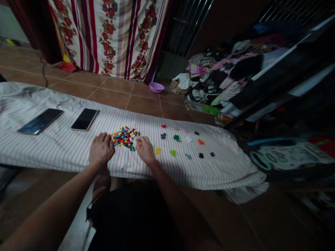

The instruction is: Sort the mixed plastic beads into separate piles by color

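Note:
A heap of small mixed-colour plastic pieces (125, 137) lies on the striped cloth (136, 167). My left hand (101, 149) rests palm down at the heap's left edge, its fingers lying on the cloth. At the right edge is my right hand (145, 149), with thumb and fingertips pinched together; what they hold is too small to make out. To the right, little single-colour groups sit apart in rough rows, among them yellow pieces (158, 151), lime green pieces (173, 153), dark green pieces (177, 138), red pieces (163, 126), orange pieces (200, 142) and black pieces (201, 155).
Two phones, a larger phone (41, 121) and a smaller phone (85, 119), lie left of the heap. On the tiled floor beyond stands a purple basin (156, 87), near a floral curtain (110, 38). Piled clothes (222, 73) fill the back right.

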{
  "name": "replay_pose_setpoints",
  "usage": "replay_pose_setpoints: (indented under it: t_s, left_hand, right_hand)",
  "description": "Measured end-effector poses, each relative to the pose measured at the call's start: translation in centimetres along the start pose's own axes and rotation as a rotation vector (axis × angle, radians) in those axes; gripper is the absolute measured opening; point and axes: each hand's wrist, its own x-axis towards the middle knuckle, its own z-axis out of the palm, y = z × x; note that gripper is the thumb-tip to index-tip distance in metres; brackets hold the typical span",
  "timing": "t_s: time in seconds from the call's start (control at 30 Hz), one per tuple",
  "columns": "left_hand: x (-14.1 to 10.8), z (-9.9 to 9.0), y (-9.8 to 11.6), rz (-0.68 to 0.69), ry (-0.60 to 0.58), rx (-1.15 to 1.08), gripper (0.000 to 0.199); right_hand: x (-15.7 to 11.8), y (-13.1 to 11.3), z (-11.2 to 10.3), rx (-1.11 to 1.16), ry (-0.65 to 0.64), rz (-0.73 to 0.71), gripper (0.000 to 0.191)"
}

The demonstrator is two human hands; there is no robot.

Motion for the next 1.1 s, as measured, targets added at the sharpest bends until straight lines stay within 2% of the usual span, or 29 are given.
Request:
replay_pose_setpoints:
  t_s: [0.07,0.27,0.43,0.67,0.83,0.97,1.1]
  left_hand:
    - [0.0,0.0,-0.1,0.007,-0.001,0.000,0.044]
    - [-0.1,0.1,-0.3,0.032,0.032,-0.002,0.040]
    - [-0.1,0.2,-0.4,0.040,0.040,-0.019,0.039]
    - [-0.1,0.0,-0.3,0.008,0.005,-0.065,0.040]
    - [-0.1,0.1,-0.3,0.018,0.021,-0.039,0.041]
    - [0.0,0.0,-0.3,0.020,0.009,-0.047,0.039]
    - [0.0,-0.1,-0.3,0.021,-0.003,-0.047,0.038]
  right_hand:
    - [-0.3,0.0,-0.5,0.020,0.018,0.004,0.031]
    - [-1.7,0.7,-3.1,0.050,0.081,0.046,0.028]
    - [-3.4,1.9,-5.6,0.069,0.203,0.101,0.029]
    - [-6.9,4.7,-8.8,0.014,0.403,0.117,0.026]
    - [-8.7,7.6,-11.2,-0.094,0.449,0.244,0.029]
    - [-9.0,9.3,-11.9,-0.125,0.446,0.340,0.031]
    - [-8.8,9.9,-11.6,-0.127,0.459,0.335,0.032]
